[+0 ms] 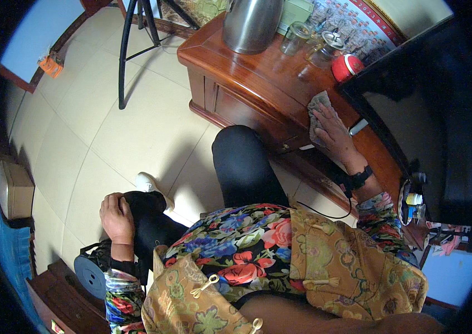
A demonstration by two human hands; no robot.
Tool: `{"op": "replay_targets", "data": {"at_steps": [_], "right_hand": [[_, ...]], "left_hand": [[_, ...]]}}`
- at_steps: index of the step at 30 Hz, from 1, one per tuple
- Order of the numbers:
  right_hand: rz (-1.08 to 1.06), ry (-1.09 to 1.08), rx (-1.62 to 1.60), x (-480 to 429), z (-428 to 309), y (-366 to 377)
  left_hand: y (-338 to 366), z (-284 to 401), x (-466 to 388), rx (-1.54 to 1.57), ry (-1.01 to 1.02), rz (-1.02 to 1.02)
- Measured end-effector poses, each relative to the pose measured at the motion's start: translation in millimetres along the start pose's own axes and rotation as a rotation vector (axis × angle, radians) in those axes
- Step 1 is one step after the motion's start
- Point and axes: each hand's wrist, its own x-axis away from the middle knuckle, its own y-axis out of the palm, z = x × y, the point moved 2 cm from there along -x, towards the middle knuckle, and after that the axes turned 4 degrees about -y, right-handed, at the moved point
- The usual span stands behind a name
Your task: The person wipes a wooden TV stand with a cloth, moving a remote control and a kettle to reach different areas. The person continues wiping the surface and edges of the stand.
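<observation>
My right hand [334, 131] lies on a grey cloth [318, 109], pressing it against the top of a reddish-brown wooden cabinet [257, 79]. The cloth is bunched beneath the palm and shows past the fingertips. A wired black strap circles my right wrist. Just right of that hand, a grey-white rod-like object [358, 127] lies by the television [419, 112]. My left hand [117, 219] rests on my left knee in black trousers, holding nothing, its fingers bent over the knee.
A steel jug [252, 25], a glass jar [295, 38], a glass teapot [328, 48] and a red round object [346, 68] stand along the cabinet top. Black stand legs [123, 71] rise from the tiled floor. A blue disc-shaped reel [90, 275] sits near my left arm.
</observation>
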Motion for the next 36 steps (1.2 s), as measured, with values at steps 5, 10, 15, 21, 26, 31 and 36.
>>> {"op": "replay_targets", "data": {"at_steps": [5, 10, 15, 21, 26, 31, 36], "right_hand": [[0.126, -0.112, -0.049, -60.7, 6.0, 7.9], [0.223, -0.144, -0.014, -163.7, 8.5, 22.8], [0.238, -0.098, 0.054, -152.3, 5.3, 33.9], [0.153, -0.081, 0.045, -54.0, -13.9, 20.8], [0.034, -0.052, 0.025, -52.8, -24.7, -2.7], [0.113, 0.074, -0.392, -112.1, -13.8, -70.7], [0.436, 0.390, -0.242, -208.5, 25.4, -117.4]], "left_hand": [[-2.2, 7.3, -9.0, 0.025, 0.041, -0.017], [1.4, 17.6, -16.9, -0.027, 0.042, -0.022], [3.7, 20.0, -17.3, -0.112, 0.067, -0.040], [6.2, 5.1, -16.8, -0.115, 0.054, -0.118], [40.3, 26.4, -82.8, 0.212, 0.038, -0.296], [125.6, 94.3, -134.9, 0.724, 0.041, -0.269], [182.0, 130.3, -116.5, 0.638, -0.039, -0.492]]}}
